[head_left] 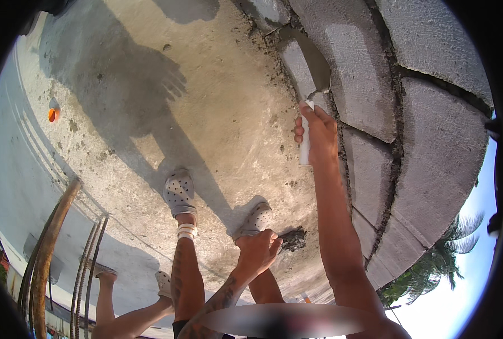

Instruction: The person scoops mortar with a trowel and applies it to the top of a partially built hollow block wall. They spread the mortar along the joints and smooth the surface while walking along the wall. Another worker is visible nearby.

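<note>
My right hand (319,133) is wrapped round the white handle of a trowel (318,63). Its grey metal blade lies against the lowest course of the block wall (361,73), by a mortar joint. Dark mortar (398,113) fills the seams between the rough grey blocks. Lower down, my left hand (257,251) hangs above my right shoe (257,217), fingers curled in, with nothing visible in them. Beside that hand a small heap of wet mortar (293,239) sits on the concrete floor (229,113).
Another person's legs and shoes (164,282) show at the lower left. Steel reinforcing bars (87,271) and a curved brown pole (53,243) rise near there. An orange cup-like object (52,115) lies on the floor at far left. Mortar crumbs are scattered along the wall's foot.
</note>
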The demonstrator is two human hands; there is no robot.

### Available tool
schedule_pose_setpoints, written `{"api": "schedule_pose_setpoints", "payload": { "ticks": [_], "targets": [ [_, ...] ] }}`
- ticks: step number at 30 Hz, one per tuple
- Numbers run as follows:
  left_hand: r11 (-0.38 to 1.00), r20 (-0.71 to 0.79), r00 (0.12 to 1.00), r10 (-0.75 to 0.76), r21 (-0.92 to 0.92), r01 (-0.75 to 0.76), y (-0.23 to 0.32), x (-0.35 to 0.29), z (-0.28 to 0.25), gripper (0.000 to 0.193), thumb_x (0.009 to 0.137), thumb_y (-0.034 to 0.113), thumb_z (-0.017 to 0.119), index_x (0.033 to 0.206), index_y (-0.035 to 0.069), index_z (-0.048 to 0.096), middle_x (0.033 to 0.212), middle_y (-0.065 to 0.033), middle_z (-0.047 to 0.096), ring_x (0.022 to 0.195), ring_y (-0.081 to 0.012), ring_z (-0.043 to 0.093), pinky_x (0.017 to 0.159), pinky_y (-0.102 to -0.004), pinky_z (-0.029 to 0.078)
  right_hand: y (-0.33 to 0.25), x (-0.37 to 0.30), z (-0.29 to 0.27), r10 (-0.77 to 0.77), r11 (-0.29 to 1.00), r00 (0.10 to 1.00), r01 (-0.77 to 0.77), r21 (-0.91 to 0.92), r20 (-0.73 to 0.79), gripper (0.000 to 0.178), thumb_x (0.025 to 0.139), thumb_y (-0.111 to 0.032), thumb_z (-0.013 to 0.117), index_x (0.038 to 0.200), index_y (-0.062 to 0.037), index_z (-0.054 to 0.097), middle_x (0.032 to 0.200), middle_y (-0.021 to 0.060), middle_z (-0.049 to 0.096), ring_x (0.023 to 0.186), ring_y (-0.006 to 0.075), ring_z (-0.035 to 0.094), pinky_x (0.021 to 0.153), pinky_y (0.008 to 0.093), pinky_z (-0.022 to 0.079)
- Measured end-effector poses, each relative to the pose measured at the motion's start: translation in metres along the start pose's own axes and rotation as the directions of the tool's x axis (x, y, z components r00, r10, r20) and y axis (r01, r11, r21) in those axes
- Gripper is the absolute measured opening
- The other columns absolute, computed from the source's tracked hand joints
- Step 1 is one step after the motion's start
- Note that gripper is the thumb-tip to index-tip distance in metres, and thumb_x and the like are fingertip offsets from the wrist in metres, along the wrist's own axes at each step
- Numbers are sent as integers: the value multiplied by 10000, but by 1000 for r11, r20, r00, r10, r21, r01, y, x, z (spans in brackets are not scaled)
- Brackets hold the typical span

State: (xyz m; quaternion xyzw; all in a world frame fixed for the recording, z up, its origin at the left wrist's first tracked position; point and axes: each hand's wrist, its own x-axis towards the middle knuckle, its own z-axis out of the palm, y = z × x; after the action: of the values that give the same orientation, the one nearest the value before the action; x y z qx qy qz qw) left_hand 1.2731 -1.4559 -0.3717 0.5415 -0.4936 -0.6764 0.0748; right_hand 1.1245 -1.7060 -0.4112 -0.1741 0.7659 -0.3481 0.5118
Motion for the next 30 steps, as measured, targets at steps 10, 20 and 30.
{"api": "schedule_pose_setpoints", "payload": {
  "ticks": [10,20,30],
  "targets": [
    [981,83,991,-108,-153,120,13,11,-26,224,925,215,610,1015,10,604,974,-192,694,944,-363,667,813,-436,526,158,50,60,-250,758,968,177,-627,-29,320,878,-203,634,1114,10,595,942,253,681,863,413,677,740,445,537],
    [988,39,997,-72,-135,76,15,14,-21,236,914,258,637,941,23,633,892,-149,723,835,-292,703,756,-429,508,76,131,111,-261,652,951,48,-757,-165,374,910,-288,578,1180,-30,580,1006,246,686,996,415,659,848,464,528],
    [985,100,990,-99,-131,111,19,18,-25,265,923,272,633,973,12,631,933,-162,717,847,-309,699,758,-426,510,83,104,17,-110,547,994,72,-834,14,403,910,-346,606,1128,-7,603,986,237,689,946,399,672,814,455,548]
  ]
}}
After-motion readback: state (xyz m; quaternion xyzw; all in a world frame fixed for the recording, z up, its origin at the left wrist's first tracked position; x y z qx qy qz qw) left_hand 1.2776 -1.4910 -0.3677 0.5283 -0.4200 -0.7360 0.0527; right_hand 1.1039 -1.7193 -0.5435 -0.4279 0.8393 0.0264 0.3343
